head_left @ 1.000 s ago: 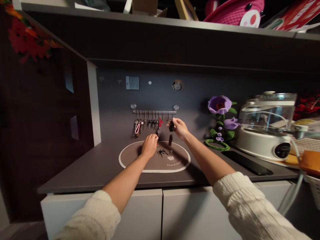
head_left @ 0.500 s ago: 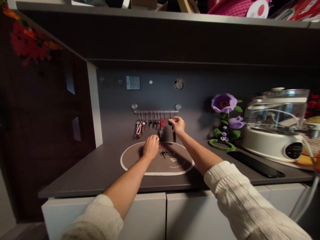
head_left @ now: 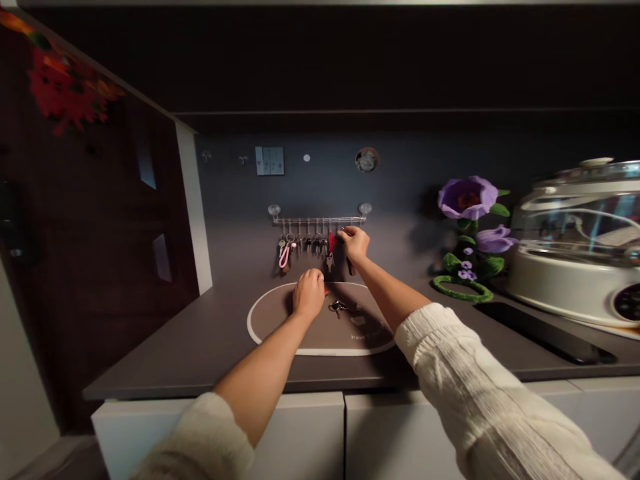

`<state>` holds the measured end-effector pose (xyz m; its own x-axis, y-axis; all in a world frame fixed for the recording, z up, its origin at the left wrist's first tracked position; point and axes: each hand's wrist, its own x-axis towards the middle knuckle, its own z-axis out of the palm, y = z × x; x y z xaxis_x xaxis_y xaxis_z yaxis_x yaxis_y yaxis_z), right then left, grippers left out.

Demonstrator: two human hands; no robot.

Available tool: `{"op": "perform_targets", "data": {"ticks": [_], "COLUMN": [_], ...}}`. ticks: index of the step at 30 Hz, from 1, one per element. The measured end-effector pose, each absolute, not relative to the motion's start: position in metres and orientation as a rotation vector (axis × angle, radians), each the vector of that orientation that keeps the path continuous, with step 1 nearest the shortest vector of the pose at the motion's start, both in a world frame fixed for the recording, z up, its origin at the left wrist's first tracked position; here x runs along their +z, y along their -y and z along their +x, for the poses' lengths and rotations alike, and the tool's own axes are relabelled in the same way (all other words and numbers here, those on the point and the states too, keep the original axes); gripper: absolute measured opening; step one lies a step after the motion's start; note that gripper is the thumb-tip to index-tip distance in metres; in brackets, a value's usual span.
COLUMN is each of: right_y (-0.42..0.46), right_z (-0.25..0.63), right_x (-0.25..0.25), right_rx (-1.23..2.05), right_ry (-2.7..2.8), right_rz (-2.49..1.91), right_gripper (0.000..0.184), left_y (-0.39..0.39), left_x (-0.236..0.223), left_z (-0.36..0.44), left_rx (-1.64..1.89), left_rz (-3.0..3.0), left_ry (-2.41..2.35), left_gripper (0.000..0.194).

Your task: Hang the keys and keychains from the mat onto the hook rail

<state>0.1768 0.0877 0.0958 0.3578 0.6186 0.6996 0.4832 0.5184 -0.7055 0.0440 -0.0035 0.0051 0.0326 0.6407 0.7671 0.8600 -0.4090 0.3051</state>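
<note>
A clear hook rail (head_left: pixel 320 220) on the wall carries several bunches of hanging keys (head_left: pixel 309 244), among them a pink loop strap (head_left: pixel 285 257) and a bunch with a red ribbon (head_left: pixel 331 243). At the rail's right end my right hand (head_left: pixel 356 244) is pinched closed, with a dark strap keychain (head_left: pixel 351 267) dangling beneath it. My left hand (head_left: pixel 310 292) is closed low over the oval mat (head_left: pixel 270 327); a bit of red shows beside its fingers, and what it holds is hidden. Right of it, a small key bunch (head_left: pixel 339 307) lies on the mat.
Purple felt flowers (head_left: pixel 469 200) with a green ring base stand to the right. A black phone (head_left: pixel 543 332) lies on the counter (head_left: pixel 200 353), near a white appliance with a clear lid (head_left: pixel 575 267). A shelf (head_left: pixel 320 60) overhangs, and a dark door (head_left: pixel 90 267) is at left.
The view has tilted down and moved closer. My right hand has risen slightly toward the rail's hooks, the dark keychain moving with it. My left hand stays over the mat.
</note>
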Motion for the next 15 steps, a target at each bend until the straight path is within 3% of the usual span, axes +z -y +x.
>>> {"op": "perform_targets", "data": {"ticks": [15], "right_y": [-0.111], "right_z": [0.175], "right_x": [0.08], "right_rx": [0.065], "right_ry": [1.286], "right_rz": [-1.139], "right_gripper": [0.026], "left_y": [0.002], "left_x": [0.004], "left_z": [0.043], "left_rx": [-1.346], "left_rz": [-2.076], "left_ry": [1.596], "left_gripper": [0.018]}}
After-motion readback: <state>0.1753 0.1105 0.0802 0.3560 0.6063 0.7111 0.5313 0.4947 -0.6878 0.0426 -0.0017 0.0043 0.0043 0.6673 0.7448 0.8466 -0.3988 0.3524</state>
